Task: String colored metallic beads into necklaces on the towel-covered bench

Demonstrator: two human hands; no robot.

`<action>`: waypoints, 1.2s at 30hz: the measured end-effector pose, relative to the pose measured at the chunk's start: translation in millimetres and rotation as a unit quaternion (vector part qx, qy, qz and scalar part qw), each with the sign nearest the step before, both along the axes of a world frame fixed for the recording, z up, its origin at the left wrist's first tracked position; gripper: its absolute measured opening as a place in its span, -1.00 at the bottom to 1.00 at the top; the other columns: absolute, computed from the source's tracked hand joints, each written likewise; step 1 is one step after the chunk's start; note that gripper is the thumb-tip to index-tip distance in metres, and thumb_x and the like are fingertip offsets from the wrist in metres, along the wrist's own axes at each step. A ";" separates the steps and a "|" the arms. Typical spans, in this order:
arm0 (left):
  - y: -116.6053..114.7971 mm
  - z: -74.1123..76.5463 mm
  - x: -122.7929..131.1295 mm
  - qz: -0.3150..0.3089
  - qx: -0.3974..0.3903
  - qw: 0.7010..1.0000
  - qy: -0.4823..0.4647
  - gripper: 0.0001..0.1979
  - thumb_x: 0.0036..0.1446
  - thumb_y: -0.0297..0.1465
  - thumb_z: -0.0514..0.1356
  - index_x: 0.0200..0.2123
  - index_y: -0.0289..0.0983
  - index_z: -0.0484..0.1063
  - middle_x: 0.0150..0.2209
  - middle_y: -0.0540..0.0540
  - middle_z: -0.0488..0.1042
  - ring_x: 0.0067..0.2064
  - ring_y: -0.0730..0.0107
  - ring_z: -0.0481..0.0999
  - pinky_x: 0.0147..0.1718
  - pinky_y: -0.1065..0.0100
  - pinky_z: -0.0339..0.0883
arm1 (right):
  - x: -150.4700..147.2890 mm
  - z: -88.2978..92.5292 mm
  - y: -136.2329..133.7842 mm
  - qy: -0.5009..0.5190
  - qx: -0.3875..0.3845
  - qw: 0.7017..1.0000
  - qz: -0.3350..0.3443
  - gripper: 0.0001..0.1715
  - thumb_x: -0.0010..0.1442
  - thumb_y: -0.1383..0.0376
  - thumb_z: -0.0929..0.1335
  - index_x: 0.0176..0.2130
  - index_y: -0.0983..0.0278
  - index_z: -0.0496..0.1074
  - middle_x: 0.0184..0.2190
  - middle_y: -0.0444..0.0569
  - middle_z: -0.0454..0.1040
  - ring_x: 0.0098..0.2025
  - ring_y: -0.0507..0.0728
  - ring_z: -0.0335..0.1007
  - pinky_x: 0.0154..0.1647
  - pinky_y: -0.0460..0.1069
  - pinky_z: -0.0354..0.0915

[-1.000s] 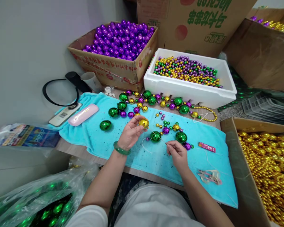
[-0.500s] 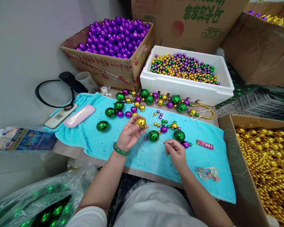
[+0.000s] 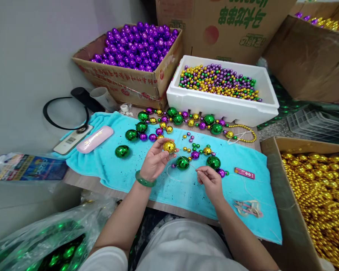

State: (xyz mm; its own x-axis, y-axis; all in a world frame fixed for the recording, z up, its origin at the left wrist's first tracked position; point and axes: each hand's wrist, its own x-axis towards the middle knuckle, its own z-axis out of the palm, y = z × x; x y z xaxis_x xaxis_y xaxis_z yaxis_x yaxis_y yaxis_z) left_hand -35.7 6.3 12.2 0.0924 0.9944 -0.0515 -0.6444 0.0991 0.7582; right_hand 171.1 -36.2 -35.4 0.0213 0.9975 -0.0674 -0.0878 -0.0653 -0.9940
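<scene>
My left hand (image 3: 156,159), with a green bangle on its wrist, grips a shiny gold bead (image 3: 169,146) between thumb and fingers. A thin clear string (image 3: 188,162) runs from the bead across to my right hand (image 3: 209,181), whose thumb and forefinger pinch it. A loose loop of the string hangs over the blue towel (image 3: 158,195). Just beyond the hands lie a large green bead (image 3: 182,163), a purple bead (image 3: 195,155) and another large green bead (image 3: 213,162). Several small green, gold and purple beads are scattered behind them.
A bead necklace (image 3: 209,119) lies along the towel's far edge, before a white foam box (image 3: 220,107) of small beads. Purple beads fill a cardboard box (image 3: 130,88); gold ones fill another (image 3: 288,210). Snips (image 3: 247,207), a pink case (image 3: 95,139) and a phone (image 3: 72,140) rest on the towel.
The gold bead has turned slightly in my left fingers and shifted a little to the right. My right hand stays nearly where it was, still pinching the string.
</scene>
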 end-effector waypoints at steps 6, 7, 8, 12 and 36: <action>-3.5 4.3 -1.4 -0.007 0.073 0.995 0.069 -0.61 -0.09 -0.45 0.39 -0.13 -0.15 0.49 -0.01 -0.09 0.46 -0.11 0.27 0.53 -0.12 0.24 0.44 | 6.3 -4.3 6.0 -0.019 0.017 1.000 -0.006 -0.85 0.03 0.22 0.40 -0.41 0.27 0.48 -0.68 -0.18 0.32 -0.62 -0.02 0.22 -0.61 -0.10 0.17; -4.5 5.7 -1.6 -0.008 0.084 0.993 0.079 -0.61 -0.10 -0.45 0.40 -0.14 -0.15 0.49 -0.01 -0.10 0.46 -0.07 0.25 0.51 -0.08 0.21 0.42 | 7.3 -5.0 7.0 -0.017 0.016 1.000 -0.002 -0.85 0.03 0.21 0.41 -0.41 0.26 0.48 -0.67 -0.18 0.33 -0.62 -0.02 0.22 -0.61 -0.10 0.17; -5.7 7.5 -1.7 -0.010 0.096 0.991 0.090 -0.61 -0.11 -0.45 0.40 -0.14 -0.15 0.50 -0.01 -0.10 0.46 -0.02 0.23 0.48 -0.03 0.20 0.39 | 8.3 -5.9 7.7 -0.014 0.013 1.000 0.002 -0.84 0.03 0.20 0.41 -0.40 0.26 0.48 -0.67 -0.18 0.33 -0.61 -0.01 0.22 -0.61 -0.10 0.18; -11.7 17.8 0.7 -0.040 0.158 0.978 0.129 -0.64 -0.11 -0.46 0.40 -0.17 -0.16 0.54 -0.07 -0.13 0.46 0.09 0.16 0.39 0.05 0.19 0.33 | 12.1 -13.4 8.8 0.007 -0.011 1.000 0.025 -0.80 0.04 0.17 0.42 -0.39 0.26 0.48 -0.63 -0.15 0.38 -0.60 -0.01 0.24 -0.62 -0.10 0.17; -24.2 29.6 21.2 0.027 0.024 0.996 0.083 -0.61 -0.09 -0.35 0.40 -0.15 -0.20 0.43 -0.25 -0.03 0.43 -0.31 0.41 0.48 -0.37 0.37 0.40 | 0.0 -20.4 -0.2 0.128 -0.106 0.982 0.088 -0.69 -0.02 0.11 0.47 -0.39 0.29 0.43 -0.66 -0.17 0.39 -0.65 -0.04 0.22 -0.67 -0.15 0.08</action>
